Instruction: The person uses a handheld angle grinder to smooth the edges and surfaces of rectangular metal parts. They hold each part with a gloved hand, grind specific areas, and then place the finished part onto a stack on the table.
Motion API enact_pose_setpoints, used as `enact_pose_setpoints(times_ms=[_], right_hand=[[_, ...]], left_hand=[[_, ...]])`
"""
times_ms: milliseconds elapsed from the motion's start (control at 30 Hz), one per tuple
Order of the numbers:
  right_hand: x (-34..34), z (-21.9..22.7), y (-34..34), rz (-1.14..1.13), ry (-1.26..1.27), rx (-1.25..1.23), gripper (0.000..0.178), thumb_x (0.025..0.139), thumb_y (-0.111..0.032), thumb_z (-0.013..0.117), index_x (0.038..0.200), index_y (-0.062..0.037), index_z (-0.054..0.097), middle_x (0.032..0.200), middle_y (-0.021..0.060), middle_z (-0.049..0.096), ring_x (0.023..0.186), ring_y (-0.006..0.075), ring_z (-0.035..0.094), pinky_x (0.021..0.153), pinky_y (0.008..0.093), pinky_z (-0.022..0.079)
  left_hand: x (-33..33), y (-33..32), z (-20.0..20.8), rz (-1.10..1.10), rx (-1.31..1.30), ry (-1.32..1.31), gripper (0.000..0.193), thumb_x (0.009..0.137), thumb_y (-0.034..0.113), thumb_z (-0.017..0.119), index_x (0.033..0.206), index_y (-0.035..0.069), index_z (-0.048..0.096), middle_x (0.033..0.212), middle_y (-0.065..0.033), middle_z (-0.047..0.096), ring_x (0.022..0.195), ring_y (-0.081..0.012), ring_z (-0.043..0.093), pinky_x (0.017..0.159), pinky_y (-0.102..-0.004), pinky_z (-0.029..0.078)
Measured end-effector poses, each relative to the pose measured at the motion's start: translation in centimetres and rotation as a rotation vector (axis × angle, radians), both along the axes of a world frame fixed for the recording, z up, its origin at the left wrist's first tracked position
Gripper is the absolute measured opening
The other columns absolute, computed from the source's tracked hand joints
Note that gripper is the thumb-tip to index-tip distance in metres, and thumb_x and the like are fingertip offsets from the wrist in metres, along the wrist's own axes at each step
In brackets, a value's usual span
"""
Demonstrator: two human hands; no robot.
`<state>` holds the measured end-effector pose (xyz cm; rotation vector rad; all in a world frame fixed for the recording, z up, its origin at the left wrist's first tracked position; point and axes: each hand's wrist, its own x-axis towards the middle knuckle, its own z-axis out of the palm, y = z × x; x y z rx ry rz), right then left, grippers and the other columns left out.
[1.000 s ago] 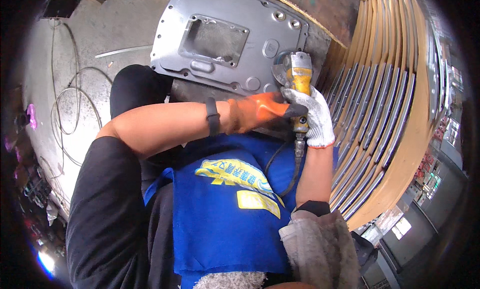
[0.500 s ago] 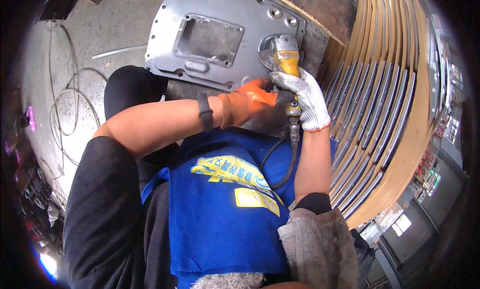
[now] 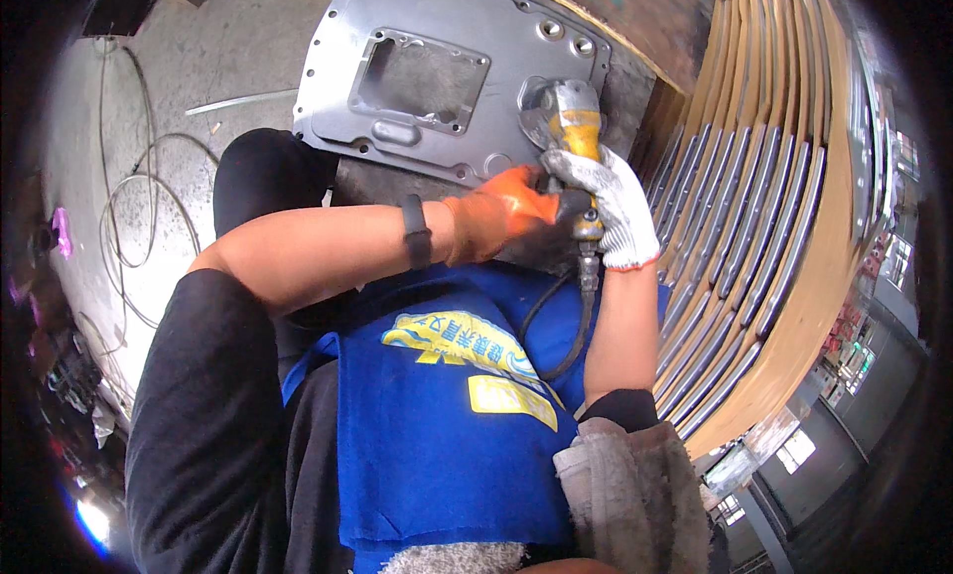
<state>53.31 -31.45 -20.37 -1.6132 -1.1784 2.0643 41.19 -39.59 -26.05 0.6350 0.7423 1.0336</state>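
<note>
A yellow and silver air-powered angle grinder (image 3: 580, 135) lies over the right part of a grey metal plate (image 3: 437, 157). Its disc end is at a round recess (image 3: 537, 117) in that plate; I cannot tell whether the disc touches the metal. My right hand (image 3: 613, 202), in a white knit glove, is wrapped around the grinder's body. From the left, my left hand (image 3: 501, 212) in an orange-coated glove closes on the black grip at the grinder's side. A dark hose (image 3: 584, 326) runs from the grinder's rear end down over my blue apron (image 3: 447, 455).
Long metal bars and wooden strips (image 3: 745, 207) stand in curved-looking rows at the right. A wooden board (image 3: 635, 23) borders the plate's far side. On the concrete floor (image 3: 238, 38) at the left lie a looped cable (image 3: 149, 182) and a thin metal strip (image 3: 243, 101).
The grinder and both gloved hands have shifted slightly toward me and to the right over the plate. Both hands keep their hold.
</note>
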Motion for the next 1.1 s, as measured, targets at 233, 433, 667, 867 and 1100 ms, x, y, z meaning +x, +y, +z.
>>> enact_pose_setpoints(times_ms=[233, 433, 667, 867, 1100], right_hand=[[0.4, -0.8, -0.4, 0.063, 0.044, -0.015, 0.029, 0.076, -0.010, 0.070, 0.102, -0.0018, 0.061, 0.086, 0.0026, 0.064, 0.074, 0.0090, 0.060, 0.065, 0.0230, 0.049], [1.0, 0.1, -1.4, 0.083, 0.001, -0.047, 0.030, 0.075, -0.009, 0.072, 0.101, -0.0020, 0.061, 0.082, 0.0030, 0.063, 0.068, 0.0099, 0.059, 0.063, 0.0224, 0.048], [0.7, -0.6, -1.3, 0.105, 0.004, -0.017, 0.032, 0.073, -0.011, 0.073, 0.102, -0.0019, 0.061, 0.080, 0.0024, 0.063, 0.068, 0.0087, 0.057, 0.062, 0.0233, 0.047], [1.1, -0.7, -1.7, 0.101, 0.040, -0.062, 0.032, 0.073, -0.011, 0.072, 0.101, -0.0017, 0.060, 0.080, 0.0033, 0.063, 0.066, 0.0106, 0.058, 0.061, 0.0239, 0.047], [0.3, -1.8, -0.2, 0.053, 0.103, -0.028, 0.032, 0.074, -0.012, 0.072, 0.103, -0.0034, 0.060, 0.081, 0.0007, 0.062, 0.068, 0.0092, 0.058, 0.061, 0.0233, 0.047]], left_hand=[[-0.1, -0.5, 2.3, -0.008, -0.310, -0.145, 0.043, 0.085, 0.014, 0.064, 0.122, -0.001, 0.047, 0.111, -0.0069, 0.058, 0.102, -0.0135, 0.054, 0.089, -0.0278, 0.045], [1.2, -1.7, 1.3, 0.003, -0.221, -0.119, 0.044, 0.085, 0.015, 0.064, 0.121, -0.001, 0.046, 0.110, -0.0069, 0.058, 0.101, -0.0143, 0.055, 0.089, -0.0276, 0.046], [0.1, -1.8, 2.5, -0.004, -0.280, -0.231, 0.049, 0.081, 0.015, 0.069, 0.122, 0.000, 0.046, 0.112, -0.0065, 0.057, 0.102, -0.0143, 0.055, 0.090, -0.0282, 0.045], [1.9, -2.1, -0.9, 0.007, -0.167, -0.053, 0.047, 0.082, 0.015, 0.069, 0.121, 0.000, 0.047, 0.112, -0.0069, 0.057, 0.104, -0.0144, 0.053, 0.091, -0.0289, 0.044], [-0.4, -0.4, 3.3, 0.011, -0.294, -0.099, 0.046, 0.083, 0.017, 0.067, 0.120, -0.002, 0.046, 0.107, -0.0066, 0.059, 0.096, -0.0137, 0.057, 0.084, -0.0289, 0.049]])
